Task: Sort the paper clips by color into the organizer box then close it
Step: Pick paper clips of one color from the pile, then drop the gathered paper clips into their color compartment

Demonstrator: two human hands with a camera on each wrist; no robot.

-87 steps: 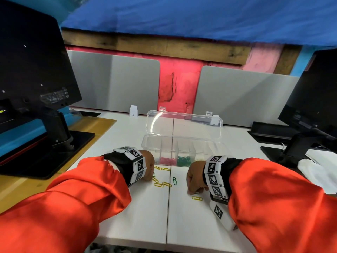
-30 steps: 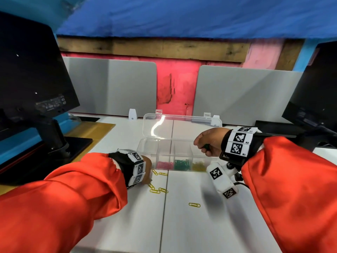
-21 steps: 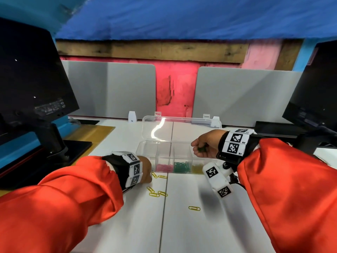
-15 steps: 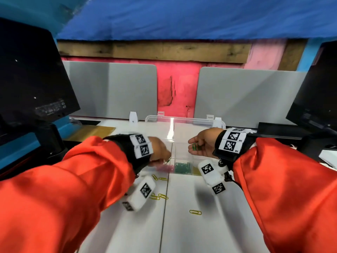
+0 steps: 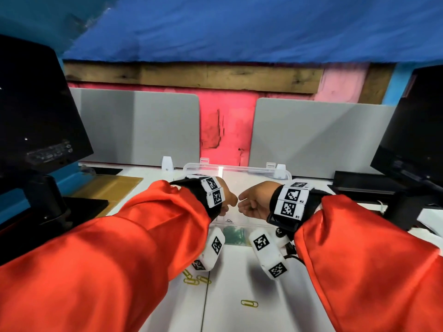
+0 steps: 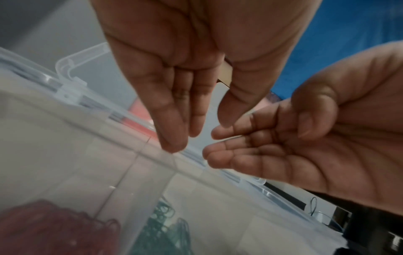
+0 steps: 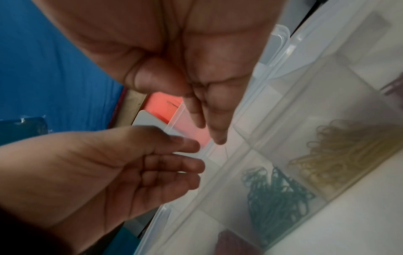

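The clear organizer box (image 5: 239,167) lies open on the white desk, its lid tipped back. Sorted piles lie in its front compartments: red clips (image 6: 43,229), green clips (image 7: 277,193) and yellow clips (image 7: 340,155). Both hands hover over the box with fingertips almost meeting. My left hand (image 5: 227,202) points its straight fingers (image 6: 172,141) down at the box rim (image 6: 109,124) and holds nothing. My right hand (image 5: 249,203) faces it with loosely extended fingers (image 7: 218,136); no clip shows in it. Loose yellow clips (image 5: 194,280) lie on the desk in front of the box, one more (image 5: 249,303) further right.
A black monitor (image 5: 36,111) on its stand is at the left, another monitor (image 5: 412,130) at the right. Grey divider panels (image 5: 139,125) stand behind the box. A yellow mat (image 5: 105,188) lies at the far left of the desk.
My left hand has risen from the desk to above the box, beside the right hand. The green clip seen in my right hand half a second ago no longer shows.
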